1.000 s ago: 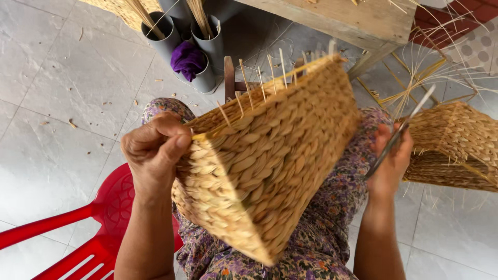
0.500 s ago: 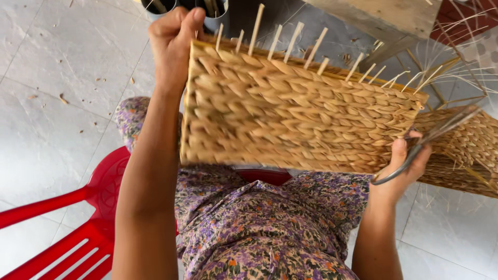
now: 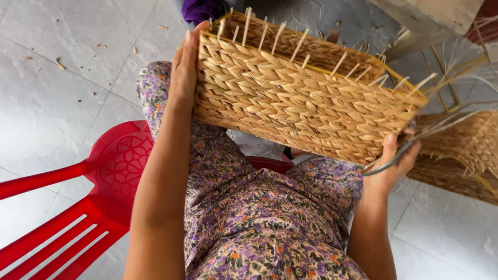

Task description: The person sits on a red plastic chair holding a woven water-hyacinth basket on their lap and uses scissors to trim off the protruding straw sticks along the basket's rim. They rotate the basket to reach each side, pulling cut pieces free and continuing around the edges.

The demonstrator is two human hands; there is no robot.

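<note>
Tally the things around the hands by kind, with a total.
Woven baskets: 2, one held, one on the floor
Red plastic chairs: 1
Metal shears: 1, in the right hand
Purple cloth: 1
Total: 5
</note>
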